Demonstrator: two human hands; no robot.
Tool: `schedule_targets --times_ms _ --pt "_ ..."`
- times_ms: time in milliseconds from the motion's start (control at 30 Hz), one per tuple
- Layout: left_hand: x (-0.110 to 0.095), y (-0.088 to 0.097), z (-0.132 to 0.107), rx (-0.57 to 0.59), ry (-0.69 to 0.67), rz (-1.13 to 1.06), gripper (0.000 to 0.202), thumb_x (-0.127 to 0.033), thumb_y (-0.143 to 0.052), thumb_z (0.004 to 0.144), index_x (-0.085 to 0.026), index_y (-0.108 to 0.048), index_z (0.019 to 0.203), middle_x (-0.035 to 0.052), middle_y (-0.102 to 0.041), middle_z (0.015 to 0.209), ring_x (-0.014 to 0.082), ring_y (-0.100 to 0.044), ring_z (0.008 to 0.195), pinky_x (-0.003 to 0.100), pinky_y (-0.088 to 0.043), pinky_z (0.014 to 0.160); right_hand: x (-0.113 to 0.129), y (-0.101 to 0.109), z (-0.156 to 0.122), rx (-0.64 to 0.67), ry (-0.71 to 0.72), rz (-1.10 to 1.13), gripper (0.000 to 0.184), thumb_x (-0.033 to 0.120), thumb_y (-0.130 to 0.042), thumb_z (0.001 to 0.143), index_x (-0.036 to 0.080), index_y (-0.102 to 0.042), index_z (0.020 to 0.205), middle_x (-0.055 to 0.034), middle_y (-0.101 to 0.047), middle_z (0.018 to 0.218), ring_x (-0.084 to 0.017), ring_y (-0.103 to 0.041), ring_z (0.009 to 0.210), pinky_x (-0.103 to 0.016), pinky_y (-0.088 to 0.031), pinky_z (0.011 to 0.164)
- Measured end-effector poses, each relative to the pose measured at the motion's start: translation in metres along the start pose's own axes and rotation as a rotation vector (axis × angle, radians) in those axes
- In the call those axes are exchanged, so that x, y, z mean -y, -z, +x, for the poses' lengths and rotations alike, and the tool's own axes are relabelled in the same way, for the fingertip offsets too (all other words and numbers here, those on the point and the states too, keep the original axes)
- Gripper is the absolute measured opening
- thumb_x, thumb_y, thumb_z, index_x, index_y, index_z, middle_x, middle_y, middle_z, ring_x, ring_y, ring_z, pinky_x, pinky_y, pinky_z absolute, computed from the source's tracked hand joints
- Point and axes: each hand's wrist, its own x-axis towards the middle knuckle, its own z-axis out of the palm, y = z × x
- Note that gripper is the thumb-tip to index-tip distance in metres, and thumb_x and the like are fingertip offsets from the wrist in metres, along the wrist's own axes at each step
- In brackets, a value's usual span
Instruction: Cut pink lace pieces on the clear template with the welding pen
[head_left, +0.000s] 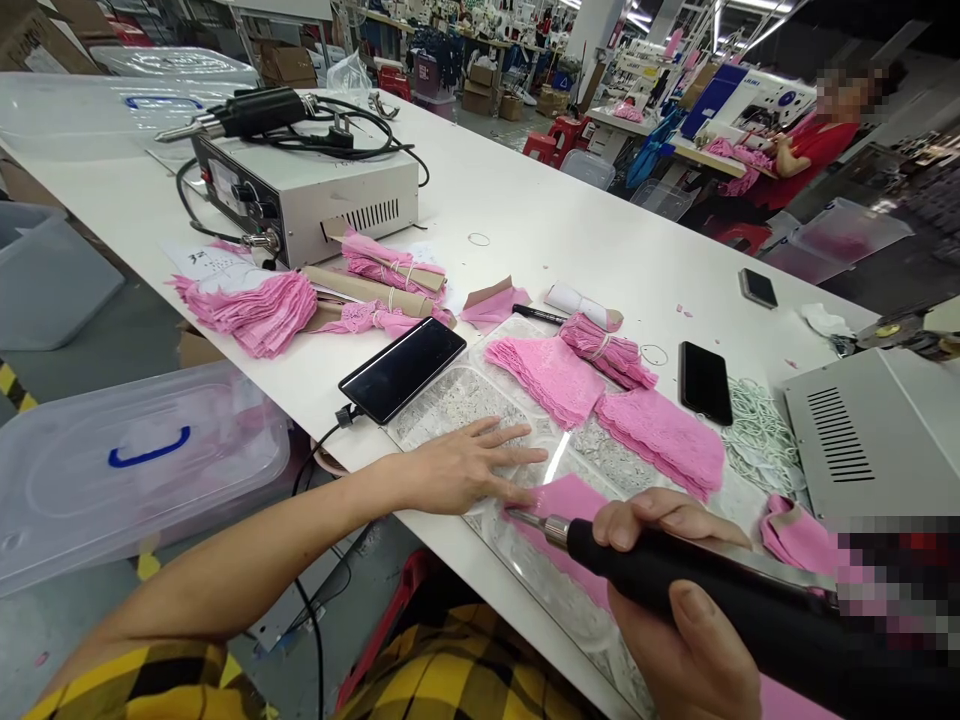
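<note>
My right hand point(694, 635) is wrapped round a thick black handpiece point(742, 595) with a narrow metal tip. The tip meets the edge of a pink fabric piece point(574, 495) close to my left thumb. With fingers spread, my left hand point(457, 465) lies flat on a clear, scratched plastic sheet point(442, 400); its thumb rests at the fabric's corner. Part of that fabric is hidden beneath the handpiece and my right hand. Beyond my fingers lie a stack of pink lace pieces point(544, 375), a second lace stack point(664, 435) and a tied pink bundle point(607, 350).
A grey control box point(337, 190) carries another black handpiece point(262, 112). One phone point(405, 370) has a cable attached; another phone point(705, 383) lies near green cord point(757, 430). A second grey box point(877, 430) stands right. A co-worker point(832, 150) sits at a sewing machine.
</note>
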Motion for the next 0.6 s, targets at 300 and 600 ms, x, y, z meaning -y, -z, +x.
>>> schedule_targets --times_ms 300,600 --pt "0.000 -0.002 0.000 -0.045 -0.007 -0.012 0.043 -0.008 -0.049 0.092 -0.033 -0.062 0.124 0.0033 -0.037 0.153 0.0318 -0.021 0.145 0.055 -0.027 0.113 0.004 -0.006 0.003 0.038 0.015 -0.063 0.008 0.023 -0.058 0.083 0.021 -0.058 0.090 -0.0023 -0.053 0.083 -0.014 -0.054 0.068 -0.034 -0.053 0.061" --pt "0.002 -0.004 -0.008 -0.305 -0.020 -0.118 0.048 0.007 -0.045 0.076 -0.021 -0.069 0.107 0.0073 -0.050 0.143 0.0237 -0.035 0.140 0.041 -0.040 0.109 0.005 0.004 0.009 -0.124 0.023 -0.021 0.013 0.023 -0.059 0.079 0.021 -0.060 0.091 -0.0025 -0.053 0.087 -0.013 -0.053 0.065 -0.037 -0.050 0.061"
